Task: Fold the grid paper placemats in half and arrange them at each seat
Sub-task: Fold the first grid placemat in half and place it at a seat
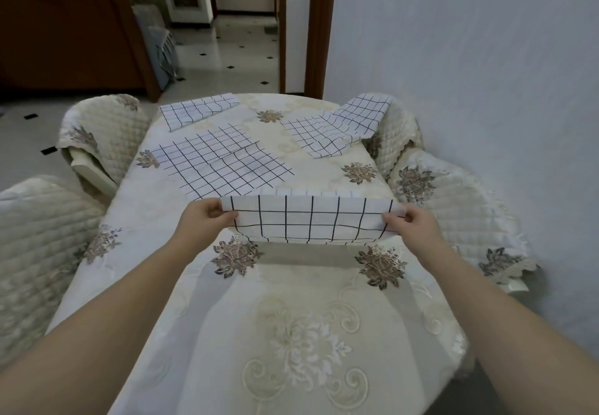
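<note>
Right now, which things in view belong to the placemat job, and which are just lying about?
Job: held placemat, pinched by left hand and right hand; far-left placemat; middle placemat; far-right placemat.
Lying about: floral tablecloth; quilted chair covers; wooden door frame.

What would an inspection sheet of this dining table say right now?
Surface: table under a floral embroidered cloth.
Job's things: held mat raised off the cloth, lower edge curling under; far mat and middle mat lying on the cloth; right mat rumpled, partly up on a chair.
Clutter: nothing seen.
Grippers: left hand and right hand each pinch one end of the held mat.
Cables: nothing seen.
Surroundings: wall at right, doorway beyond.
</note>
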